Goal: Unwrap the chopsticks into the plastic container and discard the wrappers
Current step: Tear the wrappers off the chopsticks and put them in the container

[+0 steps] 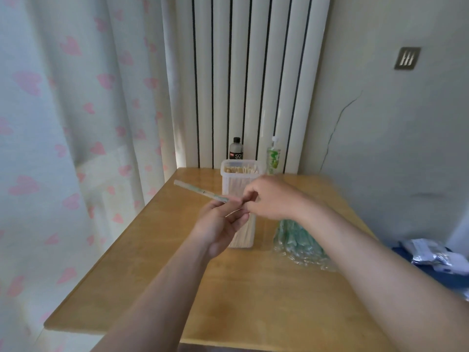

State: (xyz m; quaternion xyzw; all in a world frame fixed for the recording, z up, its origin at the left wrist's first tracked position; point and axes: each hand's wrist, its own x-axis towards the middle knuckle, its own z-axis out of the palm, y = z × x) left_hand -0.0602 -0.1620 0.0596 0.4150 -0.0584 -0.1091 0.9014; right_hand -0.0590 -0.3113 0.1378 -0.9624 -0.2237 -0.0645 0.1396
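1. The left hand (218, 224) is gripping a wrapped chopstick pair (200, 191) above the table (253, 288).
2. The right hand (271, 196) is pinching its near end.
3. The plastic container (232, 184) is standing just behind both hands.

Head camera: looking down and forward from the person's head.
Facing: pointing across the table (253, 301) toward the radiator (248, 72).
Nearness: sitting close.
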